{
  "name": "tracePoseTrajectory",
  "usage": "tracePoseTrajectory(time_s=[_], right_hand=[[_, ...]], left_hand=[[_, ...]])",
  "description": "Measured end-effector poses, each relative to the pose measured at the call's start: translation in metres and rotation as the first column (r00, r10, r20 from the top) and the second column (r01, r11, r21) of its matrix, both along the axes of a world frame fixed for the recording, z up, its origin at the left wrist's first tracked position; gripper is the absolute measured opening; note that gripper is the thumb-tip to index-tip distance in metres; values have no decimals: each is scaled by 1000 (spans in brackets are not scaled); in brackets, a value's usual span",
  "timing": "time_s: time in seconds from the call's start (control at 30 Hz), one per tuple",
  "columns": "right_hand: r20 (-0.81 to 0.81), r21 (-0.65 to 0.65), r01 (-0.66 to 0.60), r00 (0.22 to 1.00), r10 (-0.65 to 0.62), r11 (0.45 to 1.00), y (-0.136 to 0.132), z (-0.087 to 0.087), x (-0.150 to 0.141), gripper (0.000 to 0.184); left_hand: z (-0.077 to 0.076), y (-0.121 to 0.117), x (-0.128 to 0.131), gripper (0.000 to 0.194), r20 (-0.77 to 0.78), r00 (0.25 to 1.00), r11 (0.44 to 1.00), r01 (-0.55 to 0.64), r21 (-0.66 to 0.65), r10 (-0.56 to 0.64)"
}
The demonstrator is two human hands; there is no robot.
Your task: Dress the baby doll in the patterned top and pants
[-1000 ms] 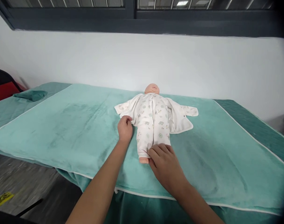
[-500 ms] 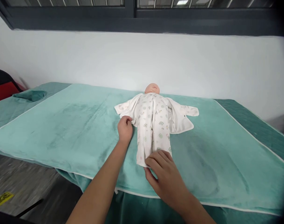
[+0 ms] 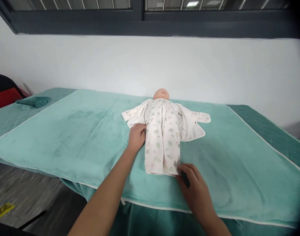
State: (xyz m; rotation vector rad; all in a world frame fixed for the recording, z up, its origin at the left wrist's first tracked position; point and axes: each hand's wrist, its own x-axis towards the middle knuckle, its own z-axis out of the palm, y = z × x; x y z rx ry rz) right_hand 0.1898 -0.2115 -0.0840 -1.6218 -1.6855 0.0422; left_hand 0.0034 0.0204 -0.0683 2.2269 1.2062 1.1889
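Observation:
A doll lies on its back, only its head showing above the clothes. White printed baby pants lie lengthwise over the body area, legs toward me. Under them a white baby shirt is spread out, with its sleeves reaching to both sides. My left hand is closed at the left edge of the pants, about halfway up, fingertips on the cloth. With thumb and fingers my right hand pinches the lower right corner of the pants, at the leg hem. Whatever lies beneath the pants is hidden.
A light green blanket with white edging covers the table. Some bunched green cloth lies at the far left, near a red and black chair. A white wall rises behind, with a dark window frame above.
My right hand has moved right, from the left leg's hem to the right leg's corner. My left hand has shifted slightly right onto the pants' edge. The pants now lie flatter.

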Motion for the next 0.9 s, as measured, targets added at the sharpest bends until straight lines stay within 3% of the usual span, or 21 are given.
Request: tracePoseTrajectory(time_s=[0.1,0.2,0.3,0.43,0.57,0.73,0.8,0.9], right_hand=[[-58,14,45,997,-44,999,1,1,13,9],[-89,72,119,990,-113,990,0,5,21,7],[-74,31,88,994,-86,996,-2,2,20,11],[13,-52,12,1000,-11,999,-7,-6,14,13],[-70,-81,-64,996,59,995,-12,-3,12,12],[-183,45,-101,977,107,994,-11,17,8,24],[-149,69,-122,980,131,990,-3,31,2,27],[24,-13,-222,975,223,975,16,52,-11,37]], left_hand=[[1,-1,0,25,44,997,997,-58,-44,60],[5,-1,1,33,22,998,994,-58,-97,60],[8,2,0,42,-24,999,987,31,-159,-35],[10,7,-5,38,-6,992,967,121,-224,-125],[14,6,-13,36,189,958,904,268,-331,-215],[17,2,-23,26,493,840,778,461,-427,-228],[17,2,-24,24,513,825,774,480,-413,-238],[16,2,-24,24,498,834,779,470,-416,-237]])
